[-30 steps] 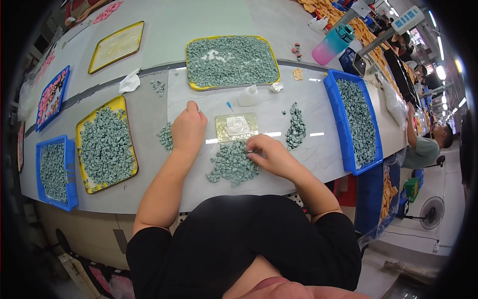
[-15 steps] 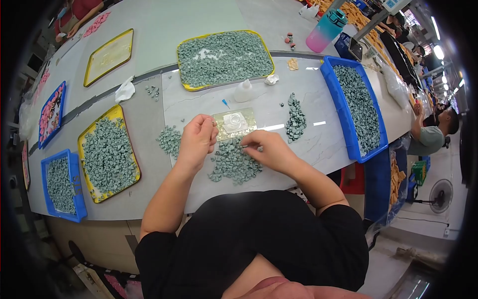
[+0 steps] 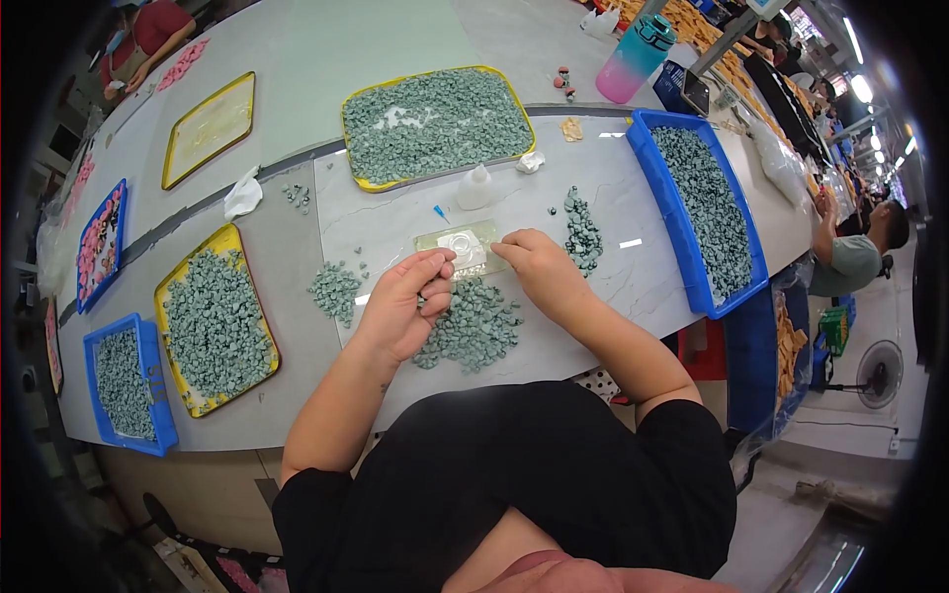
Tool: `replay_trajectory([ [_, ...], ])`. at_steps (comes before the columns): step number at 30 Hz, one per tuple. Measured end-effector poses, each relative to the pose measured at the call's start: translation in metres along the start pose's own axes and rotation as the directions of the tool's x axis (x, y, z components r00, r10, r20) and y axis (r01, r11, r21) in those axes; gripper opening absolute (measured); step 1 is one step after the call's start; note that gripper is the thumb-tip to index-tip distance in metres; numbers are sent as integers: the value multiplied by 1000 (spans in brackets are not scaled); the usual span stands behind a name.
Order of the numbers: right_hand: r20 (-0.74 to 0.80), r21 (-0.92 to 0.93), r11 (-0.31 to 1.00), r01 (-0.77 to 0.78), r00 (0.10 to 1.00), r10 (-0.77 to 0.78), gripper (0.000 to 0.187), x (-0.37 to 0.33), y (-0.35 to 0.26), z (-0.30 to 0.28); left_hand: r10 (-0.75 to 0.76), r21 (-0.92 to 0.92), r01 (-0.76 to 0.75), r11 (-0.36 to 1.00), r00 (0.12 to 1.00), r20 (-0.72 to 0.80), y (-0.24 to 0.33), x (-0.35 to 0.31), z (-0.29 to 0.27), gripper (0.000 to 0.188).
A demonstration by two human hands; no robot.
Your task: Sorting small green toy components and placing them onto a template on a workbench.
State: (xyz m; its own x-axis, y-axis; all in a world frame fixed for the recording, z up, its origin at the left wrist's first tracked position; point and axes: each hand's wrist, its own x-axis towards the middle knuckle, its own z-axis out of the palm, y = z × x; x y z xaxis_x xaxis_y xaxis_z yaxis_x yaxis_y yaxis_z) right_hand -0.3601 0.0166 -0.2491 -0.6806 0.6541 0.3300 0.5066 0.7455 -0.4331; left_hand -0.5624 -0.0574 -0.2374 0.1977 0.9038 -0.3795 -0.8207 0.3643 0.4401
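My left hand (image 3: 405, 301) is closed in a pinch, thumb and forefinger together at the front left of a yellowish rectangular plate (image 3: 427, 242). Whatever sits between those fingertips is too small to make out. A white piece with a clear ring (image 3: 461, 246) lies on the plate. At the plate's right edge, my right hand (image 3: 542, 275) has thumb and forefinger pressed together, their contents hidden. Below both hands spreads a heap of small grey-green pieces (image 3: 471, 328). Smaller heaps lie left (image 3: 336, 290) and right (image 3: 583, 237). Behind the plate are a white squeeze bottle (image 3: 476, 190) and a blue nozzle tip (image 3: 440, 211).
A yellow-rimmed tray (image 3: 374, 185) of grey-green pieces stands at the back. Blue bins flank the table, right (image 3: 665, 219) and left (image 3: 163, 390), beside another yellow tray (image 3: 229, 239). A blue-pink drinking bottle (image 3: 633, 64) and crumpled white tissue (image 3: 243, 195) stand farther off.
My right hand has moved from the heap up to the plate's right edge. My left hand has lowered and turned, its pinch now at the plate's front left. The whole view has shifted slightly.
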Motion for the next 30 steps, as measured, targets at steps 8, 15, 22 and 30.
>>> replay_trajectory([
  [8, 162, -140, 990, 15, 987, 8, 20, -1, 1, 3, 117, 46, -115, 992, 992, -41, 0, -3, 5, 27],
  [15, 80, -111, 992, 59, 995, -51, 19, 6, 0, 6, 172, 84, -172, 982, 985, 5, -4, -2, -6, 24],
  [22, -181, -72, 951, 301, 934, -309, 25, 18, -16, 8, 243, 171, -242, 955, 970, 13, -2, -5, -7, 22],
  [30, -67, -194, 895, 402, 905, -421, 31, 26, -19, 14, 163, 126, -160, 979, 987, -13, 3, -6, -15, 20],
])
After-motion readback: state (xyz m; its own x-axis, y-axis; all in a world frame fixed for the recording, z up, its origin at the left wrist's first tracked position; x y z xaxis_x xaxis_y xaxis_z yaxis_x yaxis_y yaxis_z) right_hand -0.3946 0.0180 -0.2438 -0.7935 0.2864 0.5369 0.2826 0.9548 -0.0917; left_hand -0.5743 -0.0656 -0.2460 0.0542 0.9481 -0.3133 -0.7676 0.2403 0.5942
